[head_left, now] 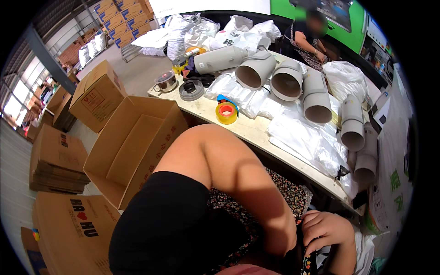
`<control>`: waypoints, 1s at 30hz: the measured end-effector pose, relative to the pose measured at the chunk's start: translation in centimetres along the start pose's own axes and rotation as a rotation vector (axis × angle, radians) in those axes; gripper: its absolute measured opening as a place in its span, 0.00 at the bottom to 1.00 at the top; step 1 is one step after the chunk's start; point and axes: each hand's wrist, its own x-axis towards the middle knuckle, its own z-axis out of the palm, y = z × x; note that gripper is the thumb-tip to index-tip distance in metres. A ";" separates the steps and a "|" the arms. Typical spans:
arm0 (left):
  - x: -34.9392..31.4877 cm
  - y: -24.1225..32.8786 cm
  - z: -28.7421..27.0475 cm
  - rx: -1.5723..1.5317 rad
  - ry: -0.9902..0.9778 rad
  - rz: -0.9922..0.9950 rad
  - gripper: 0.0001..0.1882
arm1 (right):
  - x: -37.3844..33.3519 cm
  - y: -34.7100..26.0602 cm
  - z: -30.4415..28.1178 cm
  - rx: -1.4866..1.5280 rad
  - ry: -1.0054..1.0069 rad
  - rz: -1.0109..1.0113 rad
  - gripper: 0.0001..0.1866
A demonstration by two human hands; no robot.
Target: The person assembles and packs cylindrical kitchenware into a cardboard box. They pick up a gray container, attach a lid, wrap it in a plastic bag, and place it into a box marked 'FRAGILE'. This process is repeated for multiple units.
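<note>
My left arm, in a black sleeve, bends across the view. My left hand (281, 239) points down beside the floral apron (283, 185) at my lap, its fingers hidden. To its right, my right hand (329, 233) is closed with curled fingers on the edge of a floral cloth strip (307, 263). Both hands are below the front edge of the worktable (250, 132). On the table, nearest my bent elbow, lies a roll of yellow tape (218, 117) with a red core and a blue piece attached.
Several grey cylinders (317, 98) lie over clear plastic bags (305, 133). A lidded metal cup (165, 81) and a grey round part (191, 90) stand at the table's left end. An open carton (133, 142) and stacked flat cartons (57, 158) are left. Another person (305, 41) works across the table.
</note>
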 end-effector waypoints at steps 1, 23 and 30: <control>-0.1 -0.4 1.0 0.000 0.053 0.043 0.10 | 0.3 -0.2 0.0 -0.007 -0.005 0.000 0.09; -17.5 7.8 0.4 -0.267 0.983 0.403 0.09 | -2.1 -2.5 1.9 -0.154 0.436 -0.459 0.10; -35.0 0.9 23.8 0.341 1.351 -2.118 0.31 | -4.4 10.3 6.4 0.170 1.151 0.172 0.07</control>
